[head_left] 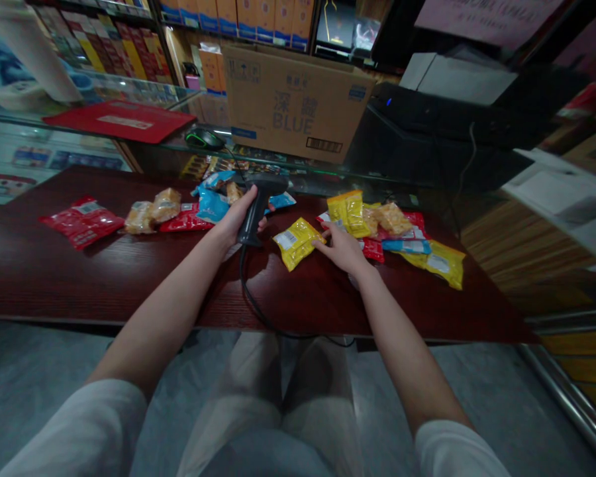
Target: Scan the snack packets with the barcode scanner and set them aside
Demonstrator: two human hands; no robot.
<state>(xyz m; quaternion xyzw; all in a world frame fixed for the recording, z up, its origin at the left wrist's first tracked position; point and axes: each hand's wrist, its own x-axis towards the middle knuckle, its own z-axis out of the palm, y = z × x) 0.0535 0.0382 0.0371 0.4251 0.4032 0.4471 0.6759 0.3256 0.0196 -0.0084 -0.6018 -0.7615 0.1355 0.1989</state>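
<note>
My left hand point(236, 218) is wrapped round the handle of a black barcode scanner point(253, 215), whose cable hangs down across the table's front edge. A yellow snack packet point(297, 241) with a white barcode label facing up is by my right hand point(344, 248); thumb and fingers close on its right corner. Just behind that hand is a pile with another yellow packet point(349, 212), a clear-wrapped snack point(393, 219) and a slim blue packet point(406, 246). Blue packets point(212, 204) lie behind and left of the scanner, partly hidden by it.
On the dark red table point(179, 285), a red packet point(85, 221) and clear-wrapped snacks point(165, 205) lie at left. A cardboard box point(298, 99), a mouse point(204, 138) and a red mat point(124, 121) rest on the glass counter behind. Black equipment point(427, 132) stands at back right.
</note>
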